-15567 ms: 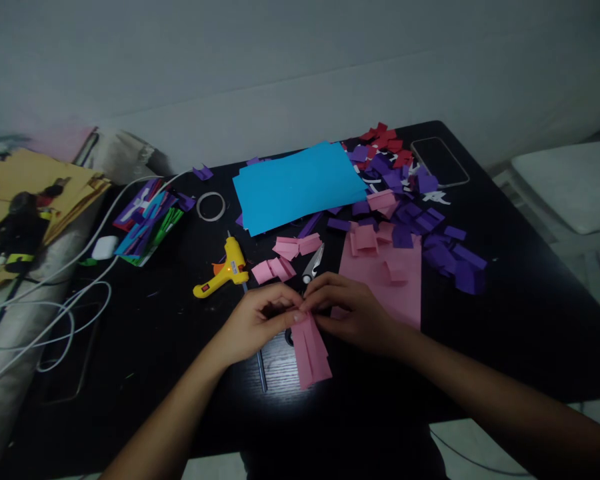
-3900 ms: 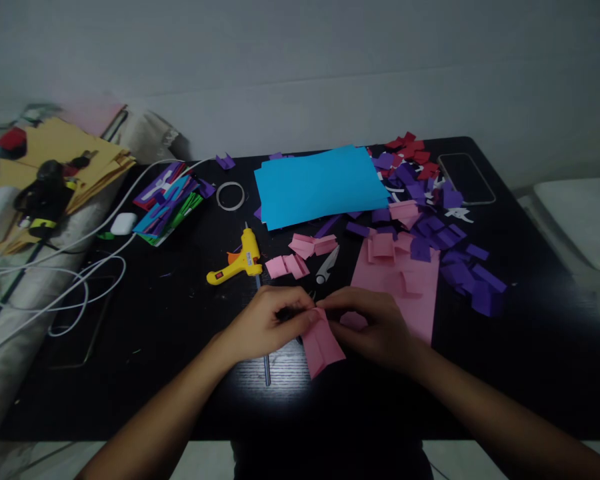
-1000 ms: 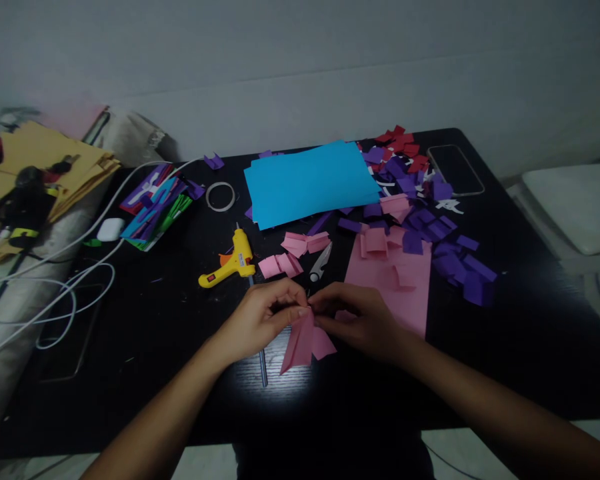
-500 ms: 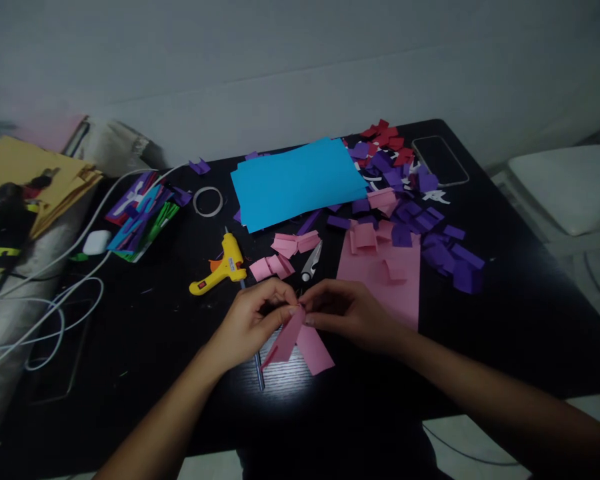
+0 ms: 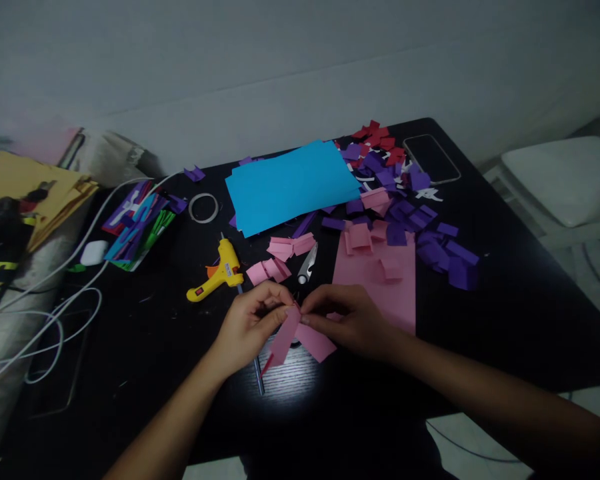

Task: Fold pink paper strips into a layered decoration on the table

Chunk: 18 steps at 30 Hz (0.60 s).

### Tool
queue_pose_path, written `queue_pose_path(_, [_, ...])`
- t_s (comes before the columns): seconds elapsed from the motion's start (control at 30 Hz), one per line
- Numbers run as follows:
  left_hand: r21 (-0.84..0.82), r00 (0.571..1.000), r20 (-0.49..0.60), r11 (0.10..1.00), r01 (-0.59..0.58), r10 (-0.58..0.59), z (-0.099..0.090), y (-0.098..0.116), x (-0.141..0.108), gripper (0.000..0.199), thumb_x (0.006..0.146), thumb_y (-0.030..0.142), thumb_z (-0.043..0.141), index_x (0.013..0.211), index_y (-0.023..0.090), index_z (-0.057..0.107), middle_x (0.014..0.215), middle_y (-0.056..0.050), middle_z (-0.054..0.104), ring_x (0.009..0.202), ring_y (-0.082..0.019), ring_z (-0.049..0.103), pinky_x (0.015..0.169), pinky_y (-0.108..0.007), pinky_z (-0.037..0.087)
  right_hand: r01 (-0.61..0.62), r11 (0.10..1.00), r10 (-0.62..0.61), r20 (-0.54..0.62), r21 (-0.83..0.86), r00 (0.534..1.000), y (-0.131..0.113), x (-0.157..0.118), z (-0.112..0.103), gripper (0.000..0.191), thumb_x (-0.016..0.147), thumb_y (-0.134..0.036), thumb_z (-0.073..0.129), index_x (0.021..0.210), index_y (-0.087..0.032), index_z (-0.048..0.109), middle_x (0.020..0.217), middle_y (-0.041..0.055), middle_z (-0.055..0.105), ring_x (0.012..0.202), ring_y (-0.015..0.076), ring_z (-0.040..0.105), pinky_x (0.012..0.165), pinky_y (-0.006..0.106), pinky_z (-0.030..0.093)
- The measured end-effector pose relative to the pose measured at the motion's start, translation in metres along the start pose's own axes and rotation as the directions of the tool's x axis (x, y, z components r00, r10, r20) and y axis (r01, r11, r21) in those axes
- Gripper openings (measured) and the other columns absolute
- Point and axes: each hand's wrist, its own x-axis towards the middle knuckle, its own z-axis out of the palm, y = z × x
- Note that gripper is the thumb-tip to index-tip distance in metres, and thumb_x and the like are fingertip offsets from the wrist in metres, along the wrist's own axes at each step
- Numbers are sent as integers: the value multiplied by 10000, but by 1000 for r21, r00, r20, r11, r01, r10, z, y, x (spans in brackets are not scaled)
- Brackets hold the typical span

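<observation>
Head view: we look down at a dark table (image 5: 145, 360), where a person's two bare hands meet above the near middle, holding a piece of folded pink paper (image 5: 285, 337). In the earliest picture its strips hung together in one narrow bundle toward the person; now they have fanned into two flaps. Half a second ago the right flap (image 5: 316, 343) dropped more steeply; now it slants further out to the side. The two flaps form an upside-down V, its peak between the fingertips and its mouth facing the person. The left flap's long axis runs down and to the left, the right flap's down and to the right. The left hand (image 5: 247, 327) pinches the peak snugly between thumb and forefinger; the right hand (image 5: 353, 317) has thumb and fingertips drawn together on the same end, the paper between them mostly hidden from us. Under the left flap we see part of a slim rod (image 5: 259, 380). Just beyond the hands lie a grey blade (image 5: 307, 265) and folded pink pieces (image 5: 269, 271), with a yellow glue gun (image 5: 223, 273) to their left. A flat pink sheet (image 5: 403, 300) lies partly behind the right hand.
</observation>
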Motion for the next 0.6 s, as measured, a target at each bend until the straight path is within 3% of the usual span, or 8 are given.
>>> queue_pose_path(0.47, [-65,997,-60,997,51,-55,7,-4,-1,232,880,377,766,881,162,679,788,-33,704,686,-141,645,620,-226,513,39,999,-38,-32,35,999,0,-1,0,103,846,-257,808,805,-180,752,839,57,785,729,166,722,637,276,554])
queue_pose_path(0.6, [-62,998,-45,997,49,-52,7,-2,-1,189,896,338,743,882,160,678,805,-41,720,685,-140,666,622,-228,527,14,1000,-14,-22,-12,1000,0,-1,0,136,834,-242,810,918,-190,717,816,24,753,705,144,698,622,252,544])
